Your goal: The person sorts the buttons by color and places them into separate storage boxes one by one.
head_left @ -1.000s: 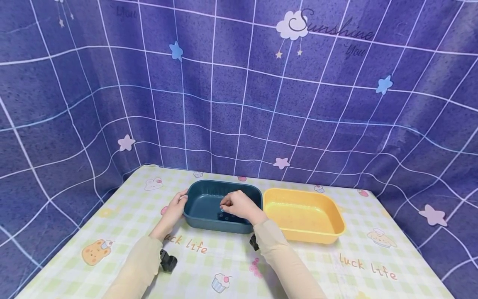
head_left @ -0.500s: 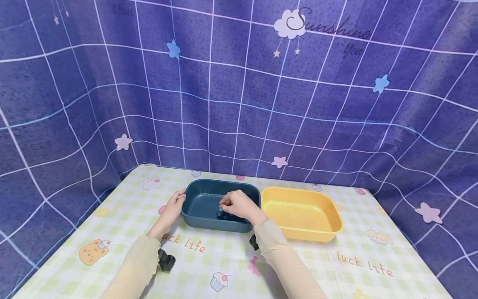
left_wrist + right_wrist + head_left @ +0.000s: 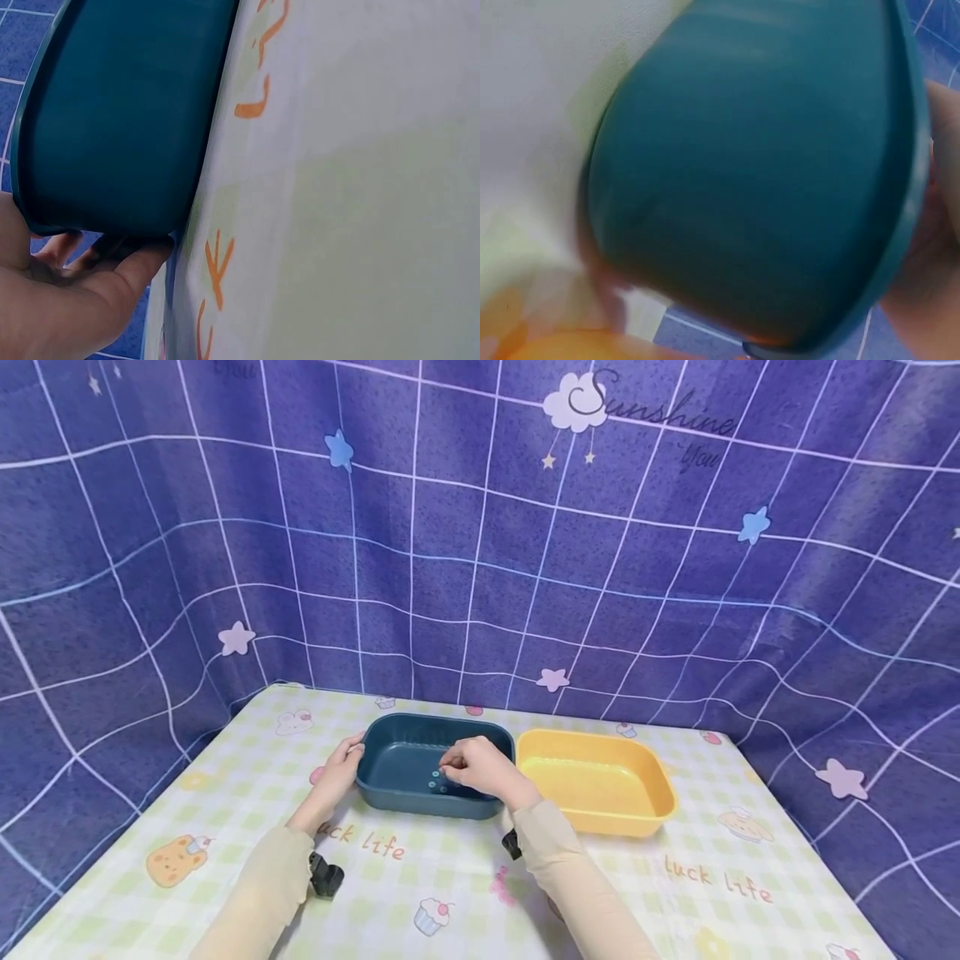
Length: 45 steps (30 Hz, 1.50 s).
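My left hand (image 3: pixel 337 776) rests at the left end of a dark teal rectangular bin (image 3: pixel 434 805), its fingers against the outer wall. In the left wrist view the thumb (image 3: pixel 142 264) touches the bin's lower end and the other fingers lie partly behind it. My right hand (image 3: pixel 480 768) reaches over the right side into the bin, thumb and fingertips brought together low over the floor. Several small pale ring-like pieces (image 3: pixel 432 785) lie beside those fingertips. I cannot tell whether a piece is between them. In the right wrist view the bin wall hides the fingertips.
A yellow bin (image 3: pixel 600 823) of similar shape stands directly right of the teal one. Both are on a table with a green checked cloth (image 3: pixel 375 902). A blue grid-patterned curtain (image 3: pixel 480 543) hangs behind. Each wrist carries a small black camera (image 3: pixel 326 877).
The head view has shifted slightly, so everything sits further left and higher. My right fingertips have moved a little right within the bin, showing more of the small pieces. My left hand stays put.
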### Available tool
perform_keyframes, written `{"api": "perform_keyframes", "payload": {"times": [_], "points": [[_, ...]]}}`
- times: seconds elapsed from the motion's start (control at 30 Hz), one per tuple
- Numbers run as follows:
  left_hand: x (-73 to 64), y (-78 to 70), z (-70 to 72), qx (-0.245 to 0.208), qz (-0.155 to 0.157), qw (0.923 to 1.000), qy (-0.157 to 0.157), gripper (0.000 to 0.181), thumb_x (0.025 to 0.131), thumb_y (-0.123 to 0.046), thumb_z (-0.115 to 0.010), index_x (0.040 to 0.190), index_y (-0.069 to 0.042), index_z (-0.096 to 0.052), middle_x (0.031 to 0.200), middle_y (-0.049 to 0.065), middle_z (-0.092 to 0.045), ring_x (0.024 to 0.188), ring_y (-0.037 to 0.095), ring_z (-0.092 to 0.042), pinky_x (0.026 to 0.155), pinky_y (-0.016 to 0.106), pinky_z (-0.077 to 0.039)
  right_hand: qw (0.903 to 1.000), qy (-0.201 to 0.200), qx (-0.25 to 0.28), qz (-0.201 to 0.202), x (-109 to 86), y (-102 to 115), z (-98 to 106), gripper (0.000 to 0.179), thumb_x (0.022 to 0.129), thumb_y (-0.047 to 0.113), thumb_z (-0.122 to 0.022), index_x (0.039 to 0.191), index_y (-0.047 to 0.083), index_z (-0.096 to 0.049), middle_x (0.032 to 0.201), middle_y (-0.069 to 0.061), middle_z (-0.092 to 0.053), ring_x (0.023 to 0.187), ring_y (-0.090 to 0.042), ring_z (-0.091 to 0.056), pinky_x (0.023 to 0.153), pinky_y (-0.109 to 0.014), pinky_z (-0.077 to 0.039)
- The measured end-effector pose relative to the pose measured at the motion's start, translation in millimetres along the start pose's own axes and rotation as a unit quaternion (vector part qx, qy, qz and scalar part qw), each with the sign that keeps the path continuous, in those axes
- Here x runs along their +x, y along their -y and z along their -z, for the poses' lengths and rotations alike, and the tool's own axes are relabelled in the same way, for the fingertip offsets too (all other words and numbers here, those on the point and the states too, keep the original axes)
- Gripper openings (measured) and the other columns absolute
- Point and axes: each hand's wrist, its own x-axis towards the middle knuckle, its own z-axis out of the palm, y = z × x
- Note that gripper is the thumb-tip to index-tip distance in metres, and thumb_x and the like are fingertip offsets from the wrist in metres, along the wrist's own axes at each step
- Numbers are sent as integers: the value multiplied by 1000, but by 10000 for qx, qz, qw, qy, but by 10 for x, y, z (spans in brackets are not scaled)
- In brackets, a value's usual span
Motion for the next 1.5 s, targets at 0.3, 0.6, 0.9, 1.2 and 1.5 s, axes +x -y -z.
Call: {"api": "perform_keyframes", "payload": {"times": [0.3,0.6,0.9,1.2,1.5], "points": [[24,13,-2,49,-4,10000,48,51,104,-28,-26,150,-9,-19,152,22,-21,135,40,-31,103,54,-39,9997,-154,-96,178,-141,28,77,14,88,14,-65,93,4,-74,78,1,-66,63,-2,-51,56,-12,-42],[31,24,-16,216,10,9997,83,52,103,-31,-24,150,-9,-17,153,23,-20,134,40,-31,101,54,-41,9996,-191,-93,171,-330,87,189,15,89,15,-64,95,5,-74,80,1,-66,62,-1,-48,56,-12,-41],[34,11,-6,405,33,9992,41,53,103,-33,-23,150,-9,-17,152,25,-21,132,41,-34,98,51,-45,9987,-298,-154,373,-531,122,249,15,89,16,-64,94,6,-74,76,2,-63,63,-2,-47,60,-12,-43],[35,6,-2,401,54,9990,201,54,103,-33,-20,151,-9,-11,153,25,-15,136,42,-28,101,53,-41,9992,-294,-203,179,-690,100,299,15,90,17,-63,95,8,-74,79,4,-63,64,-1,-48,57,-11,-42],[50,-1,-18,400,54,9991,134,54,103,-33,-20,151,-9,-13,153,24,-17,135,42,-29,102,53,-40,9980,-327,-366,396,-795,82,306,13,89,15,-63,93,8,-74,81,2,-66,62,0,-48,57,-9,-41]]}}
